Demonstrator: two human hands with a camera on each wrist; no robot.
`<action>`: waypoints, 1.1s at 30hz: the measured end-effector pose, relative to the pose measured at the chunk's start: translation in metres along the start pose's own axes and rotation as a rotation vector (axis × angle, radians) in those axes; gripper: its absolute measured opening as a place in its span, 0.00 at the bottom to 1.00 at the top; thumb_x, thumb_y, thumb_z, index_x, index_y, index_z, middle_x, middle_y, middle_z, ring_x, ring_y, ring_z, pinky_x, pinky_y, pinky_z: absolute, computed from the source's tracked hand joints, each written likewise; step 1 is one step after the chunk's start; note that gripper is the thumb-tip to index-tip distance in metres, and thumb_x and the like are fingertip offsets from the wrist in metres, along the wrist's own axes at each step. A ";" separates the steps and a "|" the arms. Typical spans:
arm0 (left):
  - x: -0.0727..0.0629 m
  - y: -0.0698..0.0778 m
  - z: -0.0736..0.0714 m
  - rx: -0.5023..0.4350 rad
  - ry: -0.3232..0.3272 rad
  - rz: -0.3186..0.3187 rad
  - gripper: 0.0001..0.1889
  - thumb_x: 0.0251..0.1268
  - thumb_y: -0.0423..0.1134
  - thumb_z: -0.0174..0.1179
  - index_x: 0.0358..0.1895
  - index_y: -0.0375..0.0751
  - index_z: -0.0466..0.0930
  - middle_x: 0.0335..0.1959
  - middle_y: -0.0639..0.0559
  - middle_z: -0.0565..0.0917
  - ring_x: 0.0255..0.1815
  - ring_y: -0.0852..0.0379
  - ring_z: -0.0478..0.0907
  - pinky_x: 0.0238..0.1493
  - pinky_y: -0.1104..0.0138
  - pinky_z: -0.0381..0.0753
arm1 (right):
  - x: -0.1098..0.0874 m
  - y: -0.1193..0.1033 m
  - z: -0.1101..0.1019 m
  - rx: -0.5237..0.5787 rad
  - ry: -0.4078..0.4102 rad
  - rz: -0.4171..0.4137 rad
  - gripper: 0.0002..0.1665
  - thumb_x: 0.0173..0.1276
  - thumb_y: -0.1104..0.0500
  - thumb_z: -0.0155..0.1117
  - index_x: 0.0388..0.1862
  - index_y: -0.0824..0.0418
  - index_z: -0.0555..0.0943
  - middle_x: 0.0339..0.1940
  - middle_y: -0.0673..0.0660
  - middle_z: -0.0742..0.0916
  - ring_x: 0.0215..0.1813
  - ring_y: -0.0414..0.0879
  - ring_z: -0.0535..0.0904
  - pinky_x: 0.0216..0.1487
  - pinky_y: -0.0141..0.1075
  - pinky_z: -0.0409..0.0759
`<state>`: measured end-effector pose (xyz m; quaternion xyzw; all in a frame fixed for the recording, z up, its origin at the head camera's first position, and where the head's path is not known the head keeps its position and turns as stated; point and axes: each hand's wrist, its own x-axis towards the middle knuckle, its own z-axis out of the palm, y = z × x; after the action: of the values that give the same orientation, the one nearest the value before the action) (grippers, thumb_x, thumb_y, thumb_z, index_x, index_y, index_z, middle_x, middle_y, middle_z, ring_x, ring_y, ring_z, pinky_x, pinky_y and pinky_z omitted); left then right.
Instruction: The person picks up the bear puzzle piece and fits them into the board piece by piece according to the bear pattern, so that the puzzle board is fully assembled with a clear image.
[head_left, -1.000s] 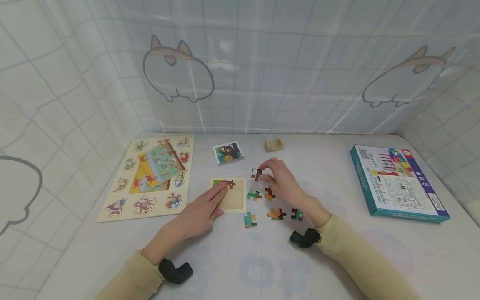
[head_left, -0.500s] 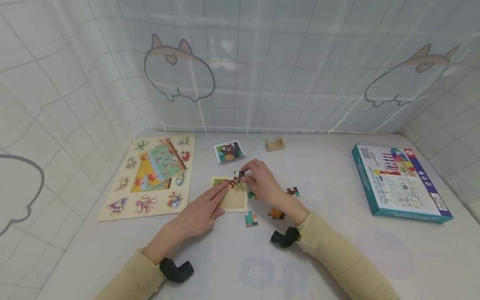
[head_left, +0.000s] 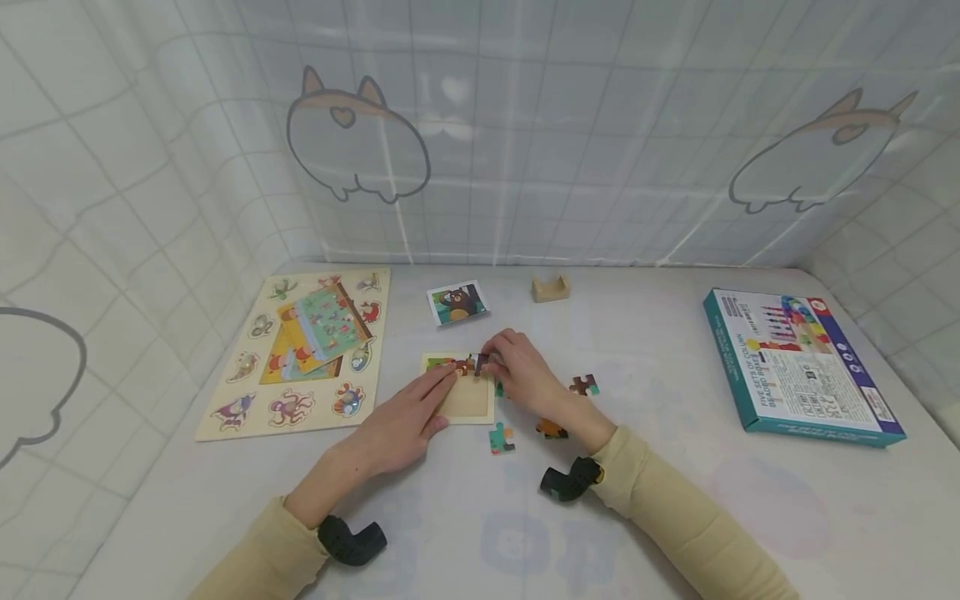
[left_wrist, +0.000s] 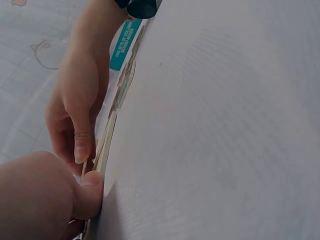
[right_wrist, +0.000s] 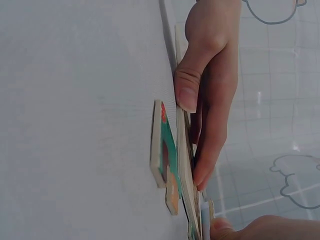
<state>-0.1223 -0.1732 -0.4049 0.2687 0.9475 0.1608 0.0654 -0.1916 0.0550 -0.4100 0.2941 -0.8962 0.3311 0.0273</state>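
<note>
Right grip: shifted left | dark puzzle piece: from beside wooden tray to its far right corner

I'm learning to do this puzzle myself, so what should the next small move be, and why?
Probably ease the dark piece down flat into the far right corner of the tray: the right grip pinches it there, beside the bear-face piece, and its edge seems tilted in the left wrist view.
</note>
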 end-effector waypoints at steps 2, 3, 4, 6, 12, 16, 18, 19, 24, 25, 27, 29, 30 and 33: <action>0.000 0.001 0.000 0.003 0.009 0.009 0.32 0.78 0.42 0.51 0.78 0.34 0.53 0.81 0.43 0.53 0.81 0.43 0.53 0.78 0.50 0.59 | 0.000 0.000 0.000 -0.004 0.006 -0.010 0.11 0.72 0.63 0.63 0.51 0.66 0.79 0.49 0.58 0.81 0.51 0.51 0.74 0.54 0.43 0.77; 0.000 0.001 0.000 0.005 0.011 0.011 0.32 0.78 0.42 0.50 0.78 0.34 0.53 0.81 0.43 0.53 0.81 0.44 0.53 0.78 0.50 0.58 | -0.001 0.001 0.000 -0.007 0.006 -0.012 0.11 0.72 0.62 0.63 0.51 0.66 0.79 0.49 0.58 0.81 0.51 0.51 0.73 0.54 0.43 0.77; 0.000 0.001 0.000 0.007 0.013 0.012 0.32 0.78 0.41 0.50 0.79 0.35 0.53 0.81 0.43 0.53 0.80 0.44 0.53 0.78 0.50 0.59 | -0.001 0.001 0.000 -0.009 0.009 -0.013 0.11 0.72 0.62 0.63 0.51 0.65 0.79 0.49 0.58 0.81 0.51 0.51 0.73 0.54 0.43 0.77; 0.001 0.001 0.001 0.012 0.019 0.021 0.31 0.78 0.41 0.50 0.79 0.35 0.53 0.81 0.43 0.54 0.80 0.43 0.54 0.78 0.50 0.59 | -0.001 0.002 0.001 -0.015 0.009 -0.012 0.11 0.73 0.62 0.63 0.50 0.65 0.79 0.49 0.58 0.81 0.51 0.51 0.73 0.54 0.43 0.77; 0.002 0.002 0.000 0.034 0.021 0.028 0.32 0.78 0.41 0.51 0.79 0.36 0.54 0.81 0.43 0.54 0.80 0.42 0.55 0.77 0.50 0.60 | 0.000 0.003 0.002 -0.038 0.007 -0.015 0.10 0.72 0.61 0.64 0.49 0.64 0.81 0.49 0.58 0.80 0.51 0.52 0.73 0.55 0.44 0.76; 0.004 0.002 -0.002 0.058 0.014 0.017 0.33 0.77 0.42 0.52 0.79 0.39 0.54 0.80 0.44 0.56 0.78 0.42 0.58 0.76 0.48 0.63 | 0.001 0.003 0.004 -0.048 0.012 -0.038 0.10 0.71 0.62 0.65 0.48 0.64 0.81 0.49 0.58 0.80 0.50 0.52 0.72 0.53 0.44 0.76; 0.005 0.003 -0.003 0.069 0.012 0.014 0.34 0.75 0.41 0.54 0.79 0.41 0.54 0.79 0.44 0.58 0.78 0.43 0.59 0.74 0.47 0.65 | 0.001 0.003 0.005 -0.050 0.019 -0.050 0.10 0.71 0.63 0.65 0.48 0.64 0.81 0.49 0.58 0.80 0.49 0.52 0.72 0.53 0.43 0.76; 0.006 0.003 -0.004 0.075 0.011 0.012 0.34 0.74 0.40 0.55 0.80 0.42 0.54 0.78 0.44 0.59 0.77 0.43 0.60 0.73 0.47 0.67 | 0.001 0.003 0.006 -0.051 0.022 -0.056 0.10 0.71 0.63 0.65 0.48 0.64 0.81 0.49 0.58 0.80 0.49 0.52 0.72 0.52 0.43 0.76; 0.012 0.004 -0.007 0.108 -0.005 0.009 0.36 0.69 0.35 0.58 0.79 0.47 0.57 0.75 0.43 0.64 0.75 0.43 0.62 0.68 0.46 0.71 | 0.001 0.002 0.008 -0.051 0.015 -0.052 0.10 0.71 0.62 0.65 0.49 0.63 0.81 0.49 0.57 0.80 0.50 0.52 0.72 0.53 0.43 0.75; 0.012 0.005 -0.007 0.118 -0.010 0.010 0.36 0.68 0.35 0.58 0.79 0.47 0.58 0.75 0.42 0.64 0.74 0.42 0.63 0.68 0.46 0.72 | 0.000 0.001 0.007 -0.054 0.014 -0.051 0.10 0.71 0.62 0.65 0.49 0.63 0.81 0.50 0.57 0.80 0.50 0.51 0.72 0.52 0.43 0.76; 0.014 0.004 -0.007 0.132 -0.016 0.014 0.36 0.67 0.34 0.58 0.78 0.47 0.59 0.74 0.42 0.65 0.74 0.42 0.63 0.67 0.46 0.72 | 0.000 0.001 0.007 -0.059 0.017 -0.050 0.09 0.71 0.62 0.65 0.48 0.63 0.81 0.49 0.57 0.80 0.50 0.51 0.72 0.52 0.43 0.76; 0.016 0.004 -0.006 0.143 -0.014 0.019 0.35 0.68 0.35 0.57 0.78 0.47 0.60 0.74 0.42 0.64 0.74 0.43 0.63 0.67 0.47 0.72 | 0.000 0.001 0.007 -0.061 0.024 -0.048 0.09 0.71 0.62 0.65 0.48 0.63 0.82 0.49 0.57 0.80 0.50 0.51 0.72 0.52 0.43 0.76; 0.016 0.004 -0.005 0.143 -0.013 0.021 0.35 0.68 0.35 0.57 0.78 0.48 0.60 0.75 0.43 0.64 0.74 0.43 0.62 0.67 0.47 0.72 | -0.001 0.001 0.006 -0.064 0.029 -0.049 0.08 0.71 0.63 0.65 0.47 0.63 0.82 0.49 0.57 0.80 0.49 0.51 0.72 0.51 0.43 0.76; 0.018 0.003 -0.004 0.132 -0.003 0.045 0.34 0.68 0.34 0.56 0.78 0.46 0.60 0.76 0.44 0.62 0.75 0.45 0.61 0.69 0.47 0.71 | -0.001 0.002 0.007 -0.067 0.040 -0.048 0.07 0.71 0.63 0.66 0.46 0.63 0.82 0.49 0.57 0.80 0.49 0.51 0.73 0.51 0.42 0.76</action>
<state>-0.1368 -0.1621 -0.4005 0.2941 0.9496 0.0989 0.0450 -0.1910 0.0530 -0.4167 0.3079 -0.8987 0.3059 0.0629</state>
